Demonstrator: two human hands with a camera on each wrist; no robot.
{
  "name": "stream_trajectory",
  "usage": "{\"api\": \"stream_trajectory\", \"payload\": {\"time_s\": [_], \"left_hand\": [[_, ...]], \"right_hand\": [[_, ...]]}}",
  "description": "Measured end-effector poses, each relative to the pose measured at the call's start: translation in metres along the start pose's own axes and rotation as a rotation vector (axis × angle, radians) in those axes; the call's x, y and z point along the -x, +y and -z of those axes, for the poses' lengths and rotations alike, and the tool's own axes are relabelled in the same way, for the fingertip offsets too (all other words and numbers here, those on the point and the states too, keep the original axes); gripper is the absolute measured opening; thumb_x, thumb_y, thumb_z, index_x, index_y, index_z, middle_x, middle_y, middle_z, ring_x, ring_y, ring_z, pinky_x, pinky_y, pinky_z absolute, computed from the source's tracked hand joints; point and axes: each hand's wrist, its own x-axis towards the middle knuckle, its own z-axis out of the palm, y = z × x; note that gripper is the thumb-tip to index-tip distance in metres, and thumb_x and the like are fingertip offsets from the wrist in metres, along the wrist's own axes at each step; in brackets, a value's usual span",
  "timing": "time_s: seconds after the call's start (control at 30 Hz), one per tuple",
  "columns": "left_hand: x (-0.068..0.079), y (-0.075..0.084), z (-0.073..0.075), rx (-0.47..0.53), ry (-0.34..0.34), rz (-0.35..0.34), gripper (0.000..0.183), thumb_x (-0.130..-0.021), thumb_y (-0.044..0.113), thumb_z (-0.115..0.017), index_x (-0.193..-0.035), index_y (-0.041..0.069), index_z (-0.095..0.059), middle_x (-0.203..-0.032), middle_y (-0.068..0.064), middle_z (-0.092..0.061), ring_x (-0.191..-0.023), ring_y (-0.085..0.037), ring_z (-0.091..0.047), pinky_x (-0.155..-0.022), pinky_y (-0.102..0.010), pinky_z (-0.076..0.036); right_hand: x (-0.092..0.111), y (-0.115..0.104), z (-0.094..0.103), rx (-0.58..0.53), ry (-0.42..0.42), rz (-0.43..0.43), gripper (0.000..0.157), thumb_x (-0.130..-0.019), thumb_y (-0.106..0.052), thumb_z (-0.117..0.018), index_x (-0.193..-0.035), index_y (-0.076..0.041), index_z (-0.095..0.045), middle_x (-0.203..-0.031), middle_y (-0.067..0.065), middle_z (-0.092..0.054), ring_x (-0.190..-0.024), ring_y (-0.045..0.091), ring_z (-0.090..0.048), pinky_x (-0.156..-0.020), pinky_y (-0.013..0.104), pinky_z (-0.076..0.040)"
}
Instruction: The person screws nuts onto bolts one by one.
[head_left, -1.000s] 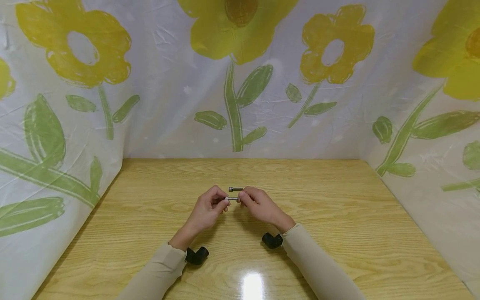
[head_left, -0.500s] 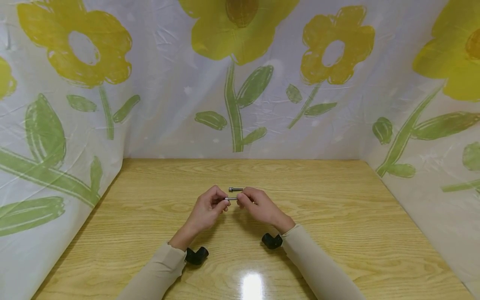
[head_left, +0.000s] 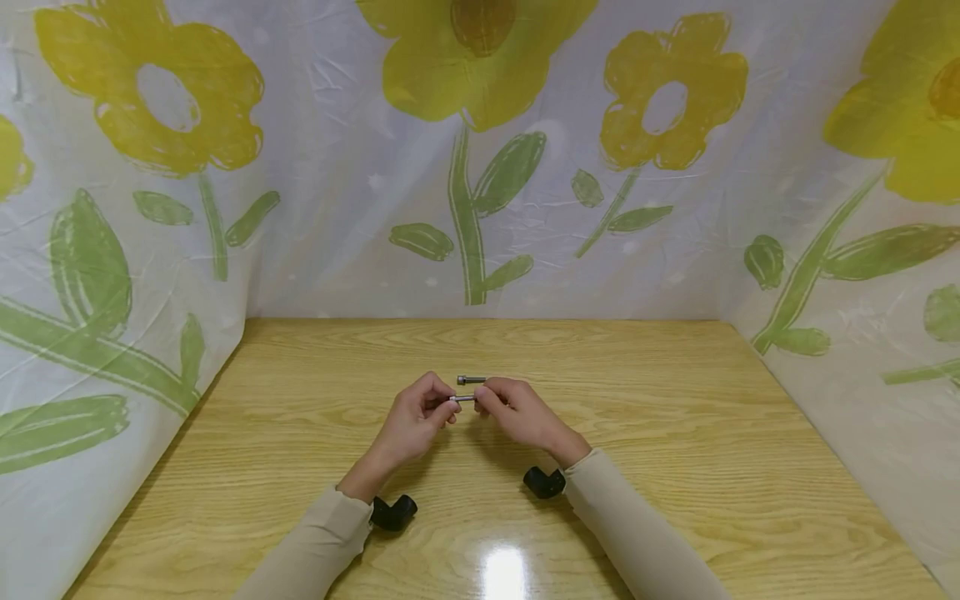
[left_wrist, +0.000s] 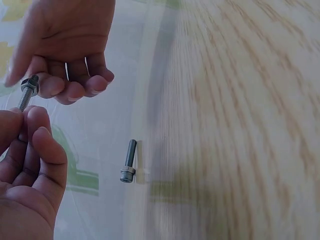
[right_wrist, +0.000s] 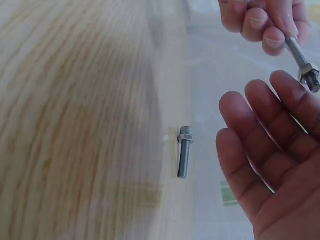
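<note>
Thumb and fingertips of my left hand (head_left: 416, 417) pinch a metal bolt (left_wrist: 24, 99) near its head end, which the fingers hide. A hex nut (left_wrist: 30, 86) sits close to the bolt's free threaded tip. My right hand (head_left: 521, 410) is at that tip. In the right wrist view its fingers are extended, with the index finger (right_wrist: 295, 92) right at the nut. Its thumb, blurred in the left wrist view, stands a little apart on the nut's other side. A second bolt (right_wrist: 184, 157), with a nut up by its round head, lies on the table just beyond both hands.
The wood-grain table (head_left: 675, 392) spreads around the hands. A white cloth with yellow flowers (head_left: 322, 167) hangs behind it and along both sides. Black wrist-worn devices (head_left: 395, 512) stick out at the inner side of each sleeve.
The right thumb and index finger have shifted slightly left along the bolt and now cover its tip in the head view. My left hand and the lying bolt stay put.
</note>
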Motion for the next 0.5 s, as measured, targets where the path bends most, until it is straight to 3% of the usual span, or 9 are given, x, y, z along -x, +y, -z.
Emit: {"api": "stream_trajectory", "payload": {"time_s": [0.13,0.27,0.37,0.43,0.5], "left_hand": [[0.0002,-0.0001,-0.0005,0.012,0.003,0.007,0.006,-0.094,-0.005,-0.055,-0.100,-0.005,-0.055,-0.089,-0.015,-0.064,-0.077,-0.033,-0.062,-0.066,-0.039,-0.054],[0.0005,0.0014,-0.0007,0.007,0.005,0.011,0.006,-0.093,-0.005,-0.055,-0.100,-0.005,-0.055,-0.089,-0.015,-0.064,-0.077,-0.033,-0.062,-0.066,-0.037,-0.054],[0.0007,0.0034,-0.0007,-0.001,0.000,0.000,0.007,-0.093,-0.005,-0.056,-0.100,-0.007,-0.054,-0.089,-0.015,-0.065,-0.076,-0.034,-0.062,-0.065,-0.033,-0.054],[0.0009,0.0043,-0.0007,0.002,-0.002,-0.007,0.007,-0.093,-0.006,-0.055,-0.100,-0.008,-0.054,-0.089,-0.016,-0.065,-0.077,-0.037,-0.062,-0.067,-0.037,-0.054],[0.0011,0.0047,-0.0006,0.003,-0.003,-0.008,0.007,-0.093,-0.006,-0.055,-0.100,-0.008,-0.054,-0.090,-0.016,-0.064,-0.078,-0.040,-0.062,-0.068,-0.043,-0.054]], "right_hand": [[-0.0002,-0.0002,-0.0004,-0.056,0.020,-0.013,0.018,-0.098,-0.028,-0.056,-0.108,-0.013,-0.059,-0.099,0.001,-0.062,-0.084,0.014,-0.060,-0.075,0.033,-0.050],[-0.0005,0.0004,-0.0007,-0.056,0.010,0.008,0.016,-0.098,-0.024,-0.056,-0.107,-0.011,-0.059,-0.098,-0.001,-0.062,-0.084,0.014,-0.060,-0.075,0.032,-0.049],[-0.0001,0.0010,-0.0006,-0.014,-0.004,0.015,0.032,-0.103,-0.033,-0.045,-0.099,-0.006,-0.063,-0.093,0.003,-0.064,-0.077,0.018,-0.059,-0.068,0.031,-0.048],[0.0001,0.0011,-0.0007,0.001,-0.006,0.015,0.044,-0.104,-0.037,-0.038,-0.095,-0.003,-0.065,-0.090,0.008,-0.064,-0.073,0.021,-0.057,-0.065,0.032,-0.046],[0.0001,0.0009,-0.0009,-0.004,0.000,-0.003,0.044,-0.103,-0.040,-0.039,-0.098,-0.005,-0.064,-0.091,0.008,-0.064,-0.074,0.021,-0.057,-0.066,0.032,-0.046]]}}
